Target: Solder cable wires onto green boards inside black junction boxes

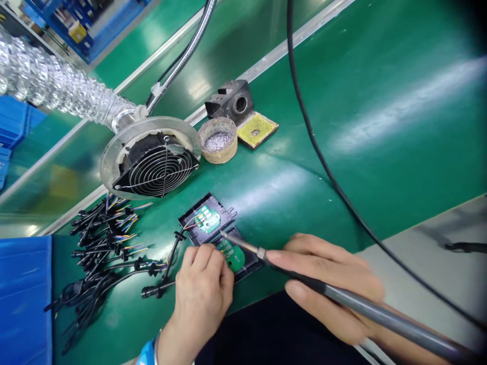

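Soldering iron poised between two open housings

The right hand is clamped pen-fashion on a soldering iron. The left hand has its fingers curled together at the near circuit board; whatever they pinch is hidden. That board sits in a black plastic shell just beyond the left fingertips. A black cable runs in behind that hand from its left.

The step looks like soldering cable wires to the boards. The iron's tip is over the seam between the shells; contact cannot be told. The next move probably calls for the left hand to steady the work while the right brings the tip onto a pad.

Just past the left hand, a second board with wires attached lies in its own shell. Left of that hand are bundled cables. Farther beyond both hands stand a fume-extractor fan, a solder-filled tub, a yellow sponge and an iron holder.
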Demonstrator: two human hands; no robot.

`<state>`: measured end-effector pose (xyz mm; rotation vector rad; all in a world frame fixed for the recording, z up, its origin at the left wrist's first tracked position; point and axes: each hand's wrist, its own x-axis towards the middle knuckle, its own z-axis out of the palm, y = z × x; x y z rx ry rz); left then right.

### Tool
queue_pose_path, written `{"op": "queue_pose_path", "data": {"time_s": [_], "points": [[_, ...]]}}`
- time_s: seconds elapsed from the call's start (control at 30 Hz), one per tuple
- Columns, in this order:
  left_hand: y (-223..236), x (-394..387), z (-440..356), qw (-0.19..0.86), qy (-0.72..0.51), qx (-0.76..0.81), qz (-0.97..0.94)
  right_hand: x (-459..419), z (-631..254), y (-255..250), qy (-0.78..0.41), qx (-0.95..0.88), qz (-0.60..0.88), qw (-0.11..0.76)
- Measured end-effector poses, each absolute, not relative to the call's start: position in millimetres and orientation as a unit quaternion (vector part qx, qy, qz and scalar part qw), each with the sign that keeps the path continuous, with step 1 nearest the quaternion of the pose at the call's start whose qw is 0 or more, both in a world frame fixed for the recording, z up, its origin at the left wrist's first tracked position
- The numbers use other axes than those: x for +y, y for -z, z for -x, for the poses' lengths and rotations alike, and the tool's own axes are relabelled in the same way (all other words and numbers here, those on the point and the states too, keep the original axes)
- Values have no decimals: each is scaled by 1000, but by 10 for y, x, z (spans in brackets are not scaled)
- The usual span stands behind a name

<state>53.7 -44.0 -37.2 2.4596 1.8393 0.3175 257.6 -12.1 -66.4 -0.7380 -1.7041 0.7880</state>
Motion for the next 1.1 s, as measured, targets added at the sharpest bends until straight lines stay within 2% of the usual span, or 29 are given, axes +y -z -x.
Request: {"op": "queue_pose_path", "data": {"time_s": [0.13,0.73,1.1], "points": [[380,-440,-530,33,-88,596,-798,-101,-2602,580,-378,-707,306,513],[344,-430,-562,42,-46,601,-797,-56,-2555,623,-385,-730,283,488],[352,-414,-581,26,-36,598,-800,-195,-2509,707,-328,-746,285,505]]}}
